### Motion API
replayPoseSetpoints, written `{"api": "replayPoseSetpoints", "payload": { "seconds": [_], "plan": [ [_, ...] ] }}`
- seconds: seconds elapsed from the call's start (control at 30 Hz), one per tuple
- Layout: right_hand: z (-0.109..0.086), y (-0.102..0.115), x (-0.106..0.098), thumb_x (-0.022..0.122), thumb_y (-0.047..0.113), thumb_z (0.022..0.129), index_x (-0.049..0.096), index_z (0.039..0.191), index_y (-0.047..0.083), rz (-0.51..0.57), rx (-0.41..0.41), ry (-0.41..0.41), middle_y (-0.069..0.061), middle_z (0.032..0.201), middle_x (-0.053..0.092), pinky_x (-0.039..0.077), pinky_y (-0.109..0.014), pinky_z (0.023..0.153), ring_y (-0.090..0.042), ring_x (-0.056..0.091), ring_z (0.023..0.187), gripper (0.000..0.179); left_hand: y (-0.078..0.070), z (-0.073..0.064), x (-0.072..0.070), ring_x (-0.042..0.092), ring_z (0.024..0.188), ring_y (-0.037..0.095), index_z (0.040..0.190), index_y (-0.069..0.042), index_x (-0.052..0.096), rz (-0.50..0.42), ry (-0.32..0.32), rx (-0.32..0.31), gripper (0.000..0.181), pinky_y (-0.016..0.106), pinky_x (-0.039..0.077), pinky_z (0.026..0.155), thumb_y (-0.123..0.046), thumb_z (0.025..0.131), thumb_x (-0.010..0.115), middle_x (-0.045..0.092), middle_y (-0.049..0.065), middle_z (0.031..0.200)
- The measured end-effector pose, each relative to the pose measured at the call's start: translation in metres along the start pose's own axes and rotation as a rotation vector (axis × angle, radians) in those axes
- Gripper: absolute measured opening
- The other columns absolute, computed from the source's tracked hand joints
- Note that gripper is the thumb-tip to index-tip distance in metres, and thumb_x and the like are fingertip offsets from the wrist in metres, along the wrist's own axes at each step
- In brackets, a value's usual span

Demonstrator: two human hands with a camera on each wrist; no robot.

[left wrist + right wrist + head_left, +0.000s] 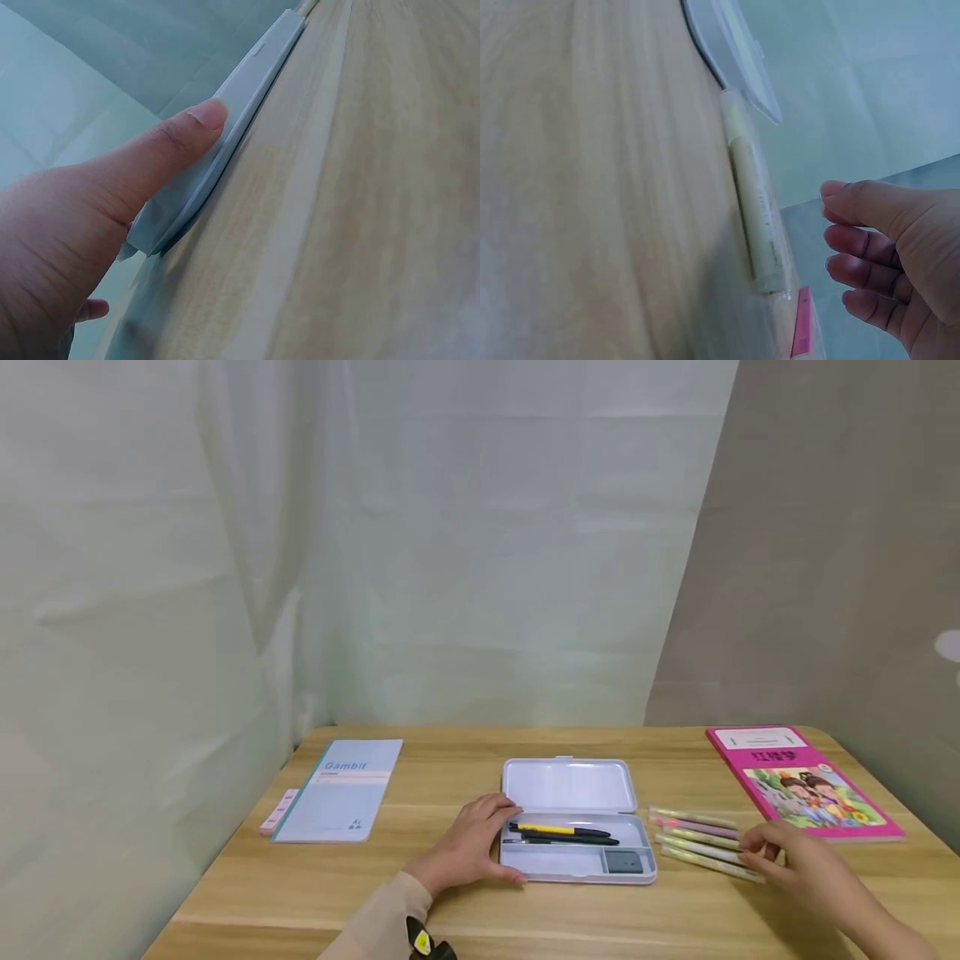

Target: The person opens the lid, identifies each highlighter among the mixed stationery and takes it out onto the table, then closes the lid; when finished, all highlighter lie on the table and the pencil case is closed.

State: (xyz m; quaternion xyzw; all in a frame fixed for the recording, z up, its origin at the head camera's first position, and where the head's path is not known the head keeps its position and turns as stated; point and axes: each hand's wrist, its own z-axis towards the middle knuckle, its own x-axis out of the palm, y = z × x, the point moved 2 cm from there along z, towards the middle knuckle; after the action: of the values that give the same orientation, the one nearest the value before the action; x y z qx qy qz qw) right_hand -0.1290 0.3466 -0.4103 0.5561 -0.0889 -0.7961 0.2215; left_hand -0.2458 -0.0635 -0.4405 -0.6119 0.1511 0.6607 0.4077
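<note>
My left hand point(468, 843) holds the left end of a pale pencil case point(547, 871), fingers at its back and thumb along its front wall. In the left wrist view, the thumb presses against the case wall point(244, 105). The lid stands raised; inside lie a yellow-and-black pen point(558, 830), other dark pens point(577, 840) and a grey eraser-like block point(623, 862). My right hand point(798, 864) hovers over the right ends of several pastel highlighters point(708, 863), fingers loosely bent. The right wrist view shows nothing between its fingers, beside a cream highlighter point(757, 217).
A light-blue notebook point(341, 802) lies at the left on top of a small pink-and-white box point(277, 814). At the back right is a pink picture-covered book point(810, 785). The wooden table point(420, 760) ends at a pale curtain point(487, 568).
</note>
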Motion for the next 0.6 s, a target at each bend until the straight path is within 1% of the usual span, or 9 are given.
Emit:
{"api": "replayPoseSetpoints", "payload": {
  "seconds": [0.13,0.23,0.37,0.47,0.57,0.6],
  "plan": [
    [0.006,0.006,-0.004,0.076,0.010,0.078,0.064,0.080,0.022,-0.009,-0.048,-0.043,0.022,0.072,0.048,0.036,-0.017,0.049,0.010,0.039,0.064,0.018,0.000,-0.001,-0.001,0.039,0.135,0.026,0.138,-0.013,0.049,0.000,0.005,0.001,0.095,0.047,0.032,0.115,-0.067,0.065,0.075,0.046,0.003,0.140],
    [0.012,0.010,-0.007,0.076,0.010,0.078,0.065,0.081,0.021,-0.015,-0.067,-0.062,0.022,0.072,0.049,0.036,-0.017,0.049,0.010,0.039,0.065,0.017,0.000,-0.002,-0.001,0.037,0.137,0.026,0.139,-0.014,0.048,0.013,0.014,0.002,0.096,0.048,0.031,0.115,-0.067,0.064,0.076,0.045,0.003,0.142],
    [0.019,0.017,-0.010,0.075,0.012,0.081,0.066,0.083,0.020,-0.010,-0.063,-0.049,0.022,0.073,0.051,0.037,-0.018,0.051,0.010,0.040,0.065,0.013,-0.001,-0.003,-0.004,0.035,0.138,0.026,0.141,-0.018,0.046,0.029,0.021,0.000,0.099,0.049,0.029,0.116,-0.070,0.062,0.074,0.042,0.003,0.145],
    [0.025,0.024,-0.010,0.074,0.013,0.082,0.067,0.086,0.019,0.001,-0.057,-0.032,0.020,0.073,0.052,0.038,-0.018,0.051,0.009,0.041,0.066,0.010,-0.001,0.000,-0.008,0.036,0.138,0.027,0.142,-0.018,0.046,0.040,0.021,-0.015,0.099,0.049,0.030,0.116,-0.071,0.062,0.073,0.042,0.004,0.146],
    [0.031,0.030,-0.009,0.074,0.013,0.082,0.067,0.086,0.018,0.015,-0.055,-0.020,0.018,0.075,0.055,0.039,-0.018,0.052,0.009,0.042,0.066,0.009,-0.001,0.002,-0.015,0.039,0.136,0.028,0.141,-0.016,0.047,0.033,-0.001,-0.019,0.097,0.049,0.033,0.114,-0.066,0.063,0.075,0.044,0.008,0.145],
    [0.034,0.032,-0.008,0.074,0.014,0.083,0.067,0.086,0.017,0.024,-0.056,-0.013,0.017,0.076,0.056,0.040,-0.018,0.052,0.009,0.042,0.066,0.008,-0.001,0.003,-0.017,0.040,0.134,0.029,0.141,-0.015,0.047,0.017,-0.014,-0.019,0.096,0.050,0.034,0.113,-0.063,0.064,0.077,0.045,0.009,0.144]
  ]
}}
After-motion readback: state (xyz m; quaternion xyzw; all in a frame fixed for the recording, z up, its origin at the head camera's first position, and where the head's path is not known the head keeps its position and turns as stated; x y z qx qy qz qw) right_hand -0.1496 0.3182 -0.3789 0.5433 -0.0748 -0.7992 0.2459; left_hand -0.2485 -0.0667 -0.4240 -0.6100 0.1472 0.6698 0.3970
